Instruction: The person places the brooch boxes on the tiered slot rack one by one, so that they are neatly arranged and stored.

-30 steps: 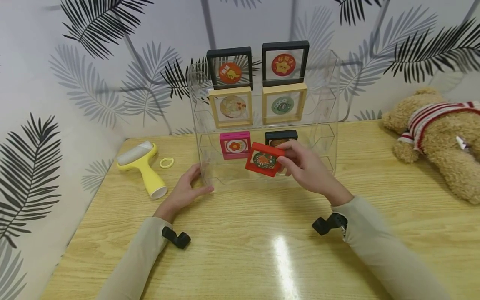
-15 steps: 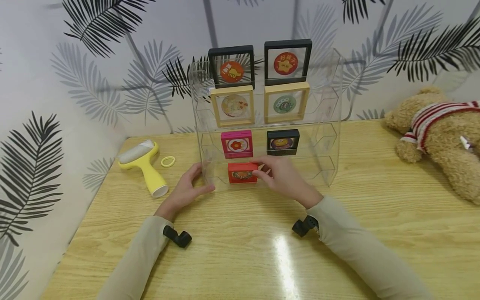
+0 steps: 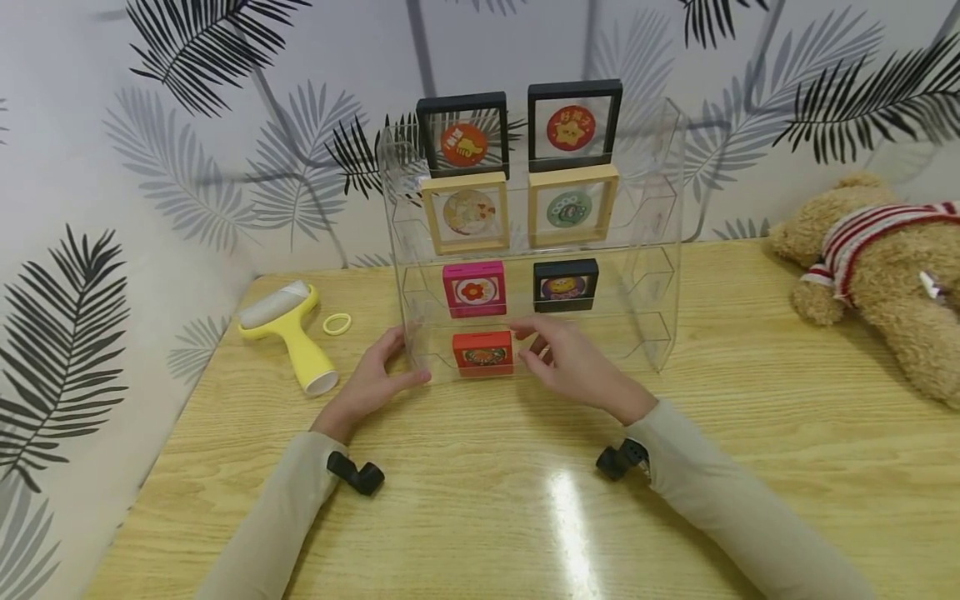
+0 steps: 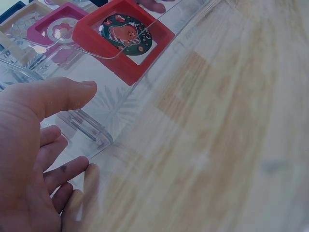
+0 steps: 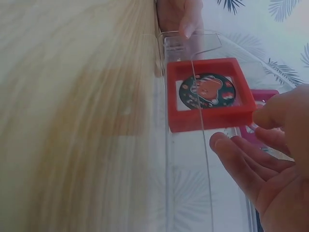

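Observation:
A red square frame (image 3: 483, 355) with a round badge stands in the bottom tier of the clear acrylic display rack (image 3: 600, 337), toward its left side. My right hand (image 3: 573, 362) is just right of it, fingers and thumb spread apart; in the right wrist view a fingertip is close to the corner of the red frame (image 5: 212, 120), and I cannot tell if they touch. My left hand (image 3: 371, 383) rests at the rack's lower left corner, thumb stretched along the front and the other fingers at its side. A pink frame (image 3: 475, 289) and a small black frame (image 3: 566, 285) fill the tier above.
Higher tiers hold two wooden frames (image 3: 466, 213) and two large black frames (image 3: 462, 133). A yellow lint roller (image 3: 296, 337) and a yellow ring (image 3: 337, 324) lie left of the rack. At right a teddy bear (image 3: 885, 267) lies on the wooden table (image 3: 487, 508).
My right hand has carried the red frame down and left into the bottom tier, then let go of it and drawn slightly right. My left hand has stayed at the rack's corner.

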Demonstrator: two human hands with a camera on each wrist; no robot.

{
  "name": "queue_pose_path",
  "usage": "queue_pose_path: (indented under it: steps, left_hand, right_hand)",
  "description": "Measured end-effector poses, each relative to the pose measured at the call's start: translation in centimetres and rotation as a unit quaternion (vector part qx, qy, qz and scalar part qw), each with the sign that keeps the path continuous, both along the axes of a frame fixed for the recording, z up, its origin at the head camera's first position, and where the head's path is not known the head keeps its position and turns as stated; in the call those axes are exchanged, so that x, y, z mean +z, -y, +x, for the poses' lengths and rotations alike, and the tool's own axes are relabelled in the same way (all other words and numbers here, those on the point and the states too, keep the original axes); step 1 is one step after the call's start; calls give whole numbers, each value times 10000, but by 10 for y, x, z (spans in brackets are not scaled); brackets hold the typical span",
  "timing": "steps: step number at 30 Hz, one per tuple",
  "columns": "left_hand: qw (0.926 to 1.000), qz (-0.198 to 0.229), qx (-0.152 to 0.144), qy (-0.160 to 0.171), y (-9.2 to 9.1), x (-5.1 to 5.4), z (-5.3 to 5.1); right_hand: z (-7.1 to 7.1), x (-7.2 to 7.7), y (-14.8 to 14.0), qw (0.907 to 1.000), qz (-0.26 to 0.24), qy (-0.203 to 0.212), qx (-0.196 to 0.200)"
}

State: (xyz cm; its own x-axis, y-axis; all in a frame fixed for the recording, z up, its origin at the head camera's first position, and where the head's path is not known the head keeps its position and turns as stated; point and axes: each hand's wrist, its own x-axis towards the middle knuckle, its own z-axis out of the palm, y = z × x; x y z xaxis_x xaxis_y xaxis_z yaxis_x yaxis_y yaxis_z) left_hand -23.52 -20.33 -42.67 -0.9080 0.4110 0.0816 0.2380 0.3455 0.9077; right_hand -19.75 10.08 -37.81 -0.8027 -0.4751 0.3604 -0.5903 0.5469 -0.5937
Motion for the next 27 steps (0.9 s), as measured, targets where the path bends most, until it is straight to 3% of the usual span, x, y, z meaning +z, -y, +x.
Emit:
queue_pose_path:
  steps: [6,13,21,27]
  left_hand:
    - [10000,-53,2,2,2,-1,-1]
    - [9999,-126,34,48,5,-2,-2]
    - [9999,-107,76,-11,8,-4,-2]
    - [9999,-56,139,-33,10,-7,2]
  right_hand:
    - [6,3,-20,9984,-254,-475,-193]
    - [14,9,-46,9897,-551,-1130,-684]
    - [20,13,-72,9649,-948,-2072,-1306]
    - [28,14,-96,9435,-1168,-2463,-1881]
